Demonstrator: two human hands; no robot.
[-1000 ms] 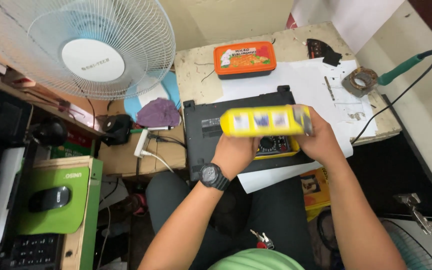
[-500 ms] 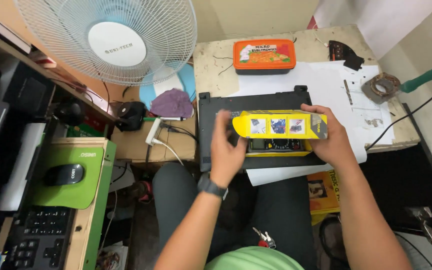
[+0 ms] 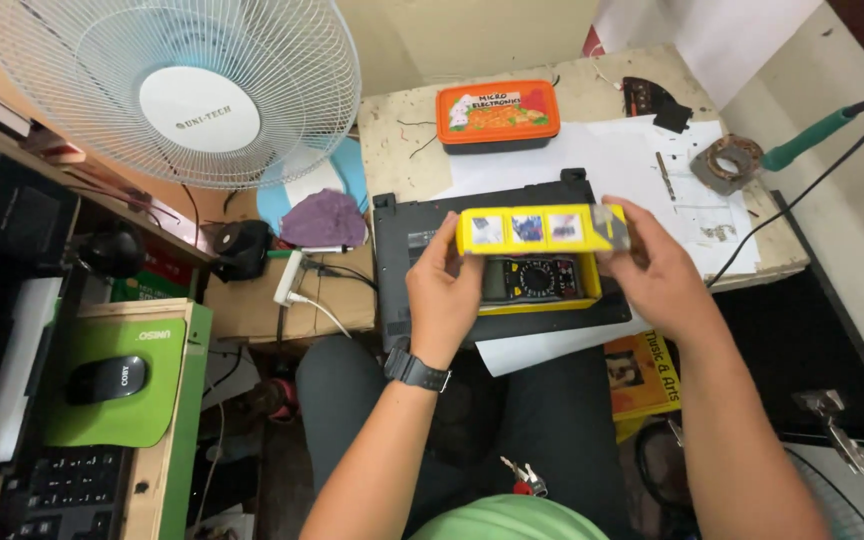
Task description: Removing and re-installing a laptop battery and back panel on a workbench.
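Note:
Both hands hold a long yellow box [image 3: 542, 228] with small pictures on its side, level above the table edge. My left hand [image 3: 444, 285], with a black wristwatch, grips its left end. My right hand [image 3: 647, 268] grips its right end. Just beneath the box lies a yellow-cased multimeter [image 3: 540, 280] with a dial, resting on a black laptop-like case [image 3: 412, 250]. White paper sheets [image 3: 612, 160] cover the table beyond it.
An orange lidded box [image 3: 498, 112] sits at the table's far side. A soldering iron with green handle [image 3: 814, 132] and a solder reel [image 3: 728, 158] lie right. A white fan [image 3: 167, 90] stands left, above a green mouse pad with mouse [image 3: 107, 378]. Keys [image 3: 520, 478] rest on my lap.
The view has shifted and the yellow box has stayed in both hands, now held slightly lower and closer over the multimeter. The grip on both ends is unchanged.

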